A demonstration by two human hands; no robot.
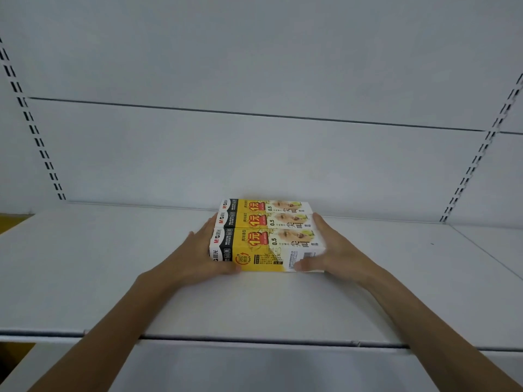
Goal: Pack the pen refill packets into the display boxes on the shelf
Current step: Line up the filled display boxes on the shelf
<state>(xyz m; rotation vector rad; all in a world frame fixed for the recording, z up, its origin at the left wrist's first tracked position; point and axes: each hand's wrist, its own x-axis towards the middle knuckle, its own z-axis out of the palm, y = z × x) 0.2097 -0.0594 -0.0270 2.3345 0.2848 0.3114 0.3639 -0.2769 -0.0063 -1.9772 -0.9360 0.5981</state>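
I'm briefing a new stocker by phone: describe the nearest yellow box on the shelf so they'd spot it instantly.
On the white metal shelf, three yellow-and-white cardboard boxes lie side by side, running back toward the rear panel. The nearest box sits closest to the shelf's front edge, and alone shows a side face with a barcode.

White metal shelf fills the lower half of frame, its front edge running L to R near bottom. White back panel rises behind, w/ a dark horizontal seam across centre. Left slotted upright & right slotted upright flank it. Yellow patch shows at left edge. Light even, soft, cool.
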